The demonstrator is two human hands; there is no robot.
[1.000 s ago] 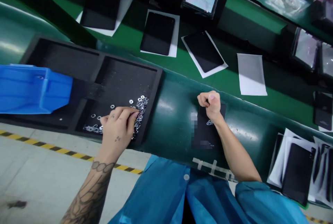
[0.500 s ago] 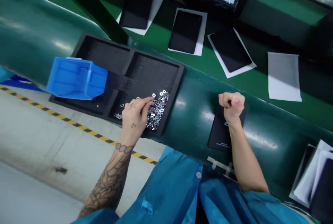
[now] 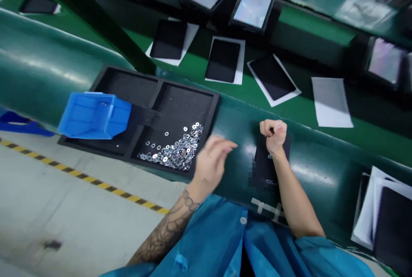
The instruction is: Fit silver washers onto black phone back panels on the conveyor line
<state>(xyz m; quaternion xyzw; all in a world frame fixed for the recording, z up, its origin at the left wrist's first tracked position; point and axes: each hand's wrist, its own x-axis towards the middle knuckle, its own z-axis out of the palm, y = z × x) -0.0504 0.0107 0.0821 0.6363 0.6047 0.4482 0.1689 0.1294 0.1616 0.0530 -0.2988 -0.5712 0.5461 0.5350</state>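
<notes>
Two bare hands are working in front of me over a green bench (image 3: 234, 116). The left hand (image 3: 210, 163) is hovering by the right edge of a black tray (image 3: 185, 105), blurring a little, its thumb and fingertips sitting close together; I cannot tell whether they are pinching anything. The right hand (image 3: 273, 137) is making a closed fist over the far end of a black tablet (image 3: 265, 167), and whatever it may be holding is staying out of my sight.

That tablet is lying flat toward the bench's near edge, well to the right of the tray, with the right forearm crossing over part of it. Strips of pale tape (image 3: 267, 208) are running along the near edge just below. The metal washers (image 3: 183, 150) are lying heaped in the tray's near right corner, left of both hands and nearer the left one, with a few scattering singly outside the heap. A blue bin (image 3: 93, 116) is resting across the tray's left edge. Beyond the bench's far edge, dark tablets (image 3: 222, 60) are lying on white sheets, and another white sheet (image 3: 333, 109) is lying alone at their right.
</notes>
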